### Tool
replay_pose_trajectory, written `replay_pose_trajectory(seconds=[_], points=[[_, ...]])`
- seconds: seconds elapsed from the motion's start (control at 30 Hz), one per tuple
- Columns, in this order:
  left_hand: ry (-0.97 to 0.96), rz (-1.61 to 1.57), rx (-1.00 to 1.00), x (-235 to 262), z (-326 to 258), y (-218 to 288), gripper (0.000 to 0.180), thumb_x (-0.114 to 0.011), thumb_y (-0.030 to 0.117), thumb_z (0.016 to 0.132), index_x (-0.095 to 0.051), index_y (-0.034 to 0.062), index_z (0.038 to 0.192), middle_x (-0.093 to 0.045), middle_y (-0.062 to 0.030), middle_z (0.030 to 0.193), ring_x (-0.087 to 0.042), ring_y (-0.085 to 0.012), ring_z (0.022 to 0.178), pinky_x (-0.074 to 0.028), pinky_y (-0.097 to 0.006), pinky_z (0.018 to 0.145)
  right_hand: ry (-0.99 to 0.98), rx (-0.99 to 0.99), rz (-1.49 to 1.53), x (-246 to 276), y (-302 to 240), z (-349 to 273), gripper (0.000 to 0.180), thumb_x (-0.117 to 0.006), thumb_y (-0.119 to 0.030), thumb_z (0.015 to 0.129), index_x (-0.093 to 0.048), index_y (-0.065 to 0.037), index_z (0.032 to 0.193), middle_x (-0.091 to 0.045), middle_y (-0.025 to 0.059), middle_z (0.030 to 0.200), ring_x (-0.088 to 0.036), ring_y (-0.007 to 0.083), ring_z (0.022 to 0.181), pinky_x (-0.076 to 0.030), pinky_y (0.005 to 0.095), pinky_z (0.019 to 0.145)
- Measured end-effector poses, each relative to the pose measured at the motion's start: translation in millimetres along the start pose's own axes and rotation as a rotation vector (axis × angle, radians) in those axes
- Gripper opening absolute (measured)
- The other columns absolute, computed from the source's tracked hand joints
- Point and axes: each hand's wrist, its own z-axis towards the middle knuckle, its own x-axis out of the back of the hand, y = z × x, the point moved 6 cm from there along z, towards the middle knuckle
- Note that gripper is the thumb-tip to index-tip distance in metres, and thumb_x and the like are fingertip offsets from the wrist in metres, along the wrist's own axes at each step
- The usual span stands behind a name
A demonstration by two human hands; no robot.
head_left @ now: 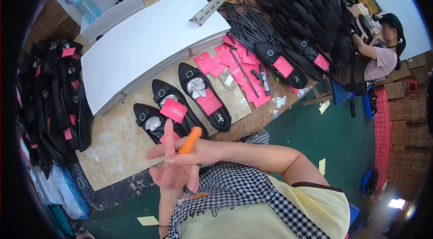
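Observation:
My left hand (177, 175) is open, palm up, one finger stretched toward a pink card (173, 111). That fingertip is at the card's lower edge; contact is unclear. Across it lies my right hand (203, 152), fingers spread and partly blurred. An orange finger-shaped sleeve (191, 139) sticks up there, seemingly worn on a finger. Just beyond my hands are three black buckled flats: a left shoe (140, 109), a middle shoe (158, 86) under the card, and a right shoe (186, 69) with its own pink card (209, 102). White crumpled paper (196, 87) fills the shoes' openings.
A white sheet stack (149, 36) carries a slotted metal bar (221, 0). Black shoes pile up at left (58, 99) and far right (311, 4). Pink cards (241, 65), black sticks (252, 22) and a marker (264, 81) lie beyond. A person (379, 58) works at right.

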Motion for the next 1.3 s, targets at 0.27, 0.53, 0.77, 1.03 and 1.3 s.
replay_pose_trajectory(seconds=[0.27, 0.53, 0.77, 1.03, 1.3], points=[[-0.224, -0.167, -0.191, -14.1, 22.6, 60.2, 0.069, -0.055, 0.050, 0.096, -0.030, 0.0210, 0.153, -0.060, -0.0159, 0.127, -0.058, -0.0126, 0.054, -0.046, -0.024, 0.048, 0.174, -0.193, -0.360, 71.3, -24.1, -37.5, 0.041, -0.063, -0.030, 0.096, -0.059, -0.001, 0.126, -0.066, 0.0120, 0.118, -0.062, 0.0160, 0.106, -0.050, 0.0297, 0.089], [1.065, 1.699, -0.064, 95.6, -72.7, 132.8, 0.068, -0.065, 0.023, 0.092, -0.035, -0.0037, 0.147, -0.068, -0.0051, 0.075, -0.060, -0.0100, 0.062, -0.051, -0.026, 0.058, 1.215, -0.491, -1.725, 252.2, -25.6, -107.6, 0.029, -0.066, -0.032, 0.085, -0.067, -0.004, 0.080, -0.068, 0.0196, 0.072, -0.069, 0.0392, 0.071, -0.056, 0.0487, 0.067], [0.908, 1.390, -0.302, 105.1, -75.4, 99.5, 0.065, -0.063, 0.021, 0.089, -0.041, 0.0000, 0.146, -0.067, -0.0083, 0.083, -0.064, -0.0139, 0.074, -0.052, -0.028, 0.066, 1.087, 0.018, -0.452, 174.2, -100.2, -128.1, 0.026, -0.053, -0.015, 0.097, -0.056, 0.001, 0.117, -0.071, 0.0129, 0.080, -0.063, 0.0115, 0.055, -0.046, 0.0221, 0.047], [0.705, 0.549, -0.101, 66.2, -20.0, 68.4, 0.063, -0.049, 0.047, 0.093, -0.052, -0.0051, 0.128, -0.065, -0.0220, 0.114, -0.070, -0.0313, 0.089, -0.061, -0.041, 0.077, 0.906, 0.025, -0.486, 106.0, -59.8, -85.7, 0.039, -0.059, -0.013, 0.093, -0.057, -0.001, 0.130, -0.065, 0.0045, 0.081, -0.061, 0.0130, 0.067, -0.048, 0.0249, 0.060], [0.753, 0.832, -0.317, 66.7, -0.5, 81.8, 0.069, -0.032, 0.058, 0.098, -0.050, -0.0001, 0.131, -0.064, -0.0157, 0.118, -0.067, -0.0268, 0.100, -0.055, -0.040, 0.089, 0.585, -0.111, -0.904, 9.2, -32.0, -20.5, 0.037, -0.065, -0.014, 0.090, -0.064, -0.011, 0.127, -0.049, 0.0107, 0.058, -0.049, 0.0166, 0.047, -0.041, 0.0298, 0.050]])
